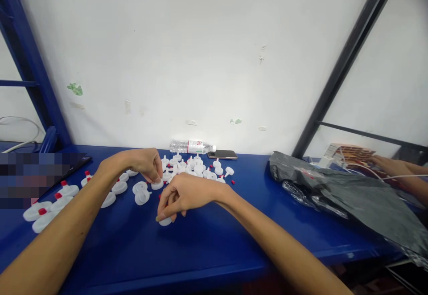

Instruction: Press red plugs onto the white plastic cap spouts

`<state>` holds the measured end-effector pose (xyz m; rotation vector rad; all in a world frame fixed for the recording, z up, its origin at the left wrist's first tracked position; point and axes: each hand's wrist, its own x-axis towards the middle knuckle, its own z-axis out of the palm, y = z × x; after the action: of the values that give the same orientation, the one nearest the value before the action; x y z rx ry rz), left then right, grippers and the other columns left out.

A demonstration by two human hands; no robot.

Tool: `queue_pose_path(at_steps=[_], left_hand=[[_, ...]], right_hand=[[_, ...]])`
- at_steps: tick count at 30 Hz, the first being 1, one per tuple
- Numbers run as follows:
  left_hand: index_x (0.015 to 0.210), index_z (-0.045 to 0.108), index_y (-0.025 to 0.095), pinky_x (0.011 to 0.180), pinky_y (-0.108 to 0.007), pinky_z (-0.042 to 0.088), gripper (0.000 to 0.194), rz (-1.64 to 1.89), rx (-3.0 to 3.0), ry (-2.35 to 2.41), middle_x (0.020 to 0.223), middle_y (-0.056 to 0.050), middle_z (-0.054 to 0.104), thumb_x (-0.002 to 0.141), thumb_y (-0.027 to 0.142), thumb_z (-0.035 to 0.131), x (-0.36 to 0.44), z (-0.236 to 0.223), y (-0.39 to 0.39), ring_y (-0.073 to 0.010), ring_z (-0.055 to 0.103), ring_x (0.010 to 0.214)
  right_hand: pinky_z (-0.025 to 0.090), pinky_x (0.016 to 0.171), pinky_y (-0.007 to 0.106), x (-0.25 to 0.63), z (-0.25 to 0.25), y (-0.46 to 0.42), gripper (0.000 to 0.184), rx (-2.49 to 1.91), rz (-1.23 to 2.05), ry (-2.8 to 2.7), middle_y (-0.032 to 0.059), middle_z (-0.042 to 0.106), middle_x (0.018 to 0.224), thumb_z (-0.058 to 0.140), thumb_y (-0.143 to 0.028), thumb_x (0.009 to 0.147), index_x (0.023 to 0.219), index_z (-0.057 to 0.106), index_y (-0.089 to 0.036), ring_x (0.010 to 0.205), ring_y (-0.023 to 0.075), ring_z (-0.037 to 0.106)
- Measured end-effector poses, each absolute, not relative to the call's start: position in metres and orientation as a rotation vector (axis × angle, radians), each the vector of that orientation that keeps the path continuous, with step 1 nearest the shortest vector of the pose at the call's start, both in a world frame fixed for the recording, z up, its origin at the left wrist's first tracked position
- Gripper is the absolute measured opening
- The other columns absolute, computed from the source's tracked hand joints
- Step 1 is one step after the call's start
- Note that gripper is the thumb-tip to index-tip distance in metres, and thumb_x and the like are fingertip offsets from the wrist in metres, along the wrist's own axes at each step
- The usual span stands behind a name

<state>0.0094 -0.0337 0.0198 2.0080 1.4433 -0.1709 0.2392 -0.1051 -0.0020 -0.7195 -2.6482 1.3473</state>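
Your left hand (151, 170) and right hand (180, 199), fingers nearly closed, pinch round white plastic caps (157, 186), probably light, stiff and slickish, so grip rims.

the caps (68, 190) are white, some with red tips (63, 183), the table (214, 250) blue, the bag (347, 192) grey.

Blue tbl (214, 250): wht spouted pcs (198, 167), red caps (233, 182), btl (195, 147), phone (222, 154), gry bag (347, 192).

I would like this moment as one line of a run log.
left hand: touching white piece; right hand: pinching second white piece; left side: red-tipped pieces; back: bottle, phone; surface: blue table
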Motion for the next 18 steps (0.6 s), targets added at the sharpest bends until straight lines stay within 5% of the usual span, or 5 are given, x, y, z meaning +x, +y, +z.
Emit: queue_pose_path(at_steps=[9,18], left_hand=[[0.116,0.074,0.016,0.088,-0.04,0.067,0.024,-0.114,2.003,1.471,0.115,-0.005,0.078,0.102,0.035,0.078,0.012,0.019,-0.029,-0.0194,0.077,0.099],[0.115,0.074,0.016,0.088,-0.04,0.067,0.024,-0.087,2.072,1.471,0.114,-0.005,0.078,0.102,0.036,0.078,0.014,0.025,-0.033,-0.0194,0.077,0.098]], right_hand=[[0.057,0.079,0.018,0.244,-0.002,-0.101,0.014,-0.671,1.608,-2.56,-0.0025,0.079,0.075,0.07,-0.015,0.104,0.097,0.083,-0.013,0.062,0.0071,0.075],[0.049,0.061,0.019,0.269,0.022,-0.091,0.03,-0.673,1.459,-2.527,0.0041,0.083,0.094,0.06,-0.017,0.105,0.126,0.081,-0.016,0.07,0.01,0.076]])
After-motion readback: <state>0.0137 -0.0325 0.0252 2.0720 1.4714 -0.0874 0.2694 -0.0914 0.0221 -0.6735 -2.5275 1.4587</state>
